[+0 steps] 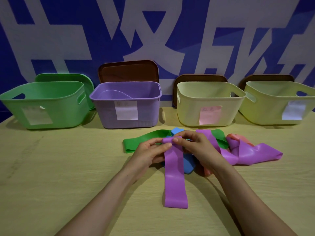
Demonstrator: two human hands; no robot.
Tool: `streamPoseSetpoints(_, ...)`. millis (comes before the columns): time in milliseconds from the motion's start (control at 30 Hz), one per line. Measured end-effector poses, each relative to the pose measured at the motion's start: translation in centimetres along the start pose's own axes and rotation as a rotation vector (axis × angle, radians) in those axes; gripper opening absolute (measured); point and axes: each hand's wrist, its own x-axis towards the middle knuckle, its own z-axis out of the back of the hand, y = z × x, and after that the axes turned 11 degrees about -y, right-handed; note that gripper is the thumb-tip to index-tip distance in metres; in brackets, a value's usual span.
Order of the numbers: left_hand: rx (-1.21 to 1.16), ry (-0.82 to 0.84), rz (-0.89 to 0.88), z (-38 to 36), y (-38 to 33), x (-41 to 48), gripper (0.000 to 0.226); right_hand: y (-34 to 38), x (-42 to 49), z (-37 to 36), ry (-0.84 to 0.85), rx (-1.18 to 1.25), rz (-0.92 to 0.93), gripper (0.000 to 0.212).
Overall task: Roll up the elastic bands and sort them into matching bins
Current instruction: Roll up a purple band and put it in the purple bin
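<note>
Purple band point(174, 167) first: your left hand point(148, 152) and right hand point(199, 147) both pinch its far end, thumbs and fingertips curled round a small roll there; from the grip the rest of the strip runs back toward you and lies flat on the table point(68, 167).

Loose stuff around the grip:
- green band point(136, 143) just beyond it; green shows on both sides of your hands, can't tell if that's one band or two
- blue band point(188, 163) right under the grip
- pink band point(236, 136) off to the right of it
- second purple band point(255, 155) sprawled further right

Four bins stand in a row well beyond the grip: green bin point(51, 106) far to the left; purple bin point(105, 108) just left of straight ahead; pale yellow bin point(187, 109) to the right; yellow-green bin point(265, 108) furthest right.

Four lids lean behind them; one green lid point(68, 77), three brown lids point(127, 70).

One paper note per bin, so four. The pink note point(210, 114) on the pale yellow bin has handwriting I can't make out; the other three are too faint to read.

The wall point(68, 31) behind has big white characters on blue; they're cropped, so unreadable too.
</note>
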Motion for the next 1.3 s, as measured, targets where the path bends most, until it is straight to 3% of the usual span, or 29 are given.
streamPoseSetpoints(133,0.071,-0.018,0.015,-0.1,0.3,0.0,0.017,0.1,0.0,0.0,-0.058,0.045,0.018,0.004)
streamPoseSetpoints(400,0.051,-0.061,-0.012,0.2,0.0,0.0,0.015,0.3,-0.4,-0.1,-0.023,0.039,0.047,0.021)
streamPoseSetpoints(600,0.009,-0.052,-0.028,0.1,-0.2,0.0,0.038,0.7,-0.6,0.0,-0.027,0.014,0.088,0.022)
streamPoseSetpoints(800,-0.012,-0.041,-0.04,0.3,0.0,0.4,0.017,0.3,-0.4,0.1,0.053,0.045,0.007,0.035)
streamPoseSetpoints(967,0.017,-0.017,-0.057,0.5,0.1,0.5,0.022,-0.3,-0.2,-0.3,0.03,-0.166,0.011,0.034)
streamPoseSetpoints(1133,-0.03,-0.035,-0.081,0.1,0.3,0.4,0.017,-0.1,-0.3,-0.3,0.006,-0.066,0.019,0.024)
streamPoseSetpoints(1300,-0.046,-0.019,0.038,0.1,0.2,0.2,0.025,0.1,-0.5,-0.3,-0.037,-0.004,0.042,0.023)
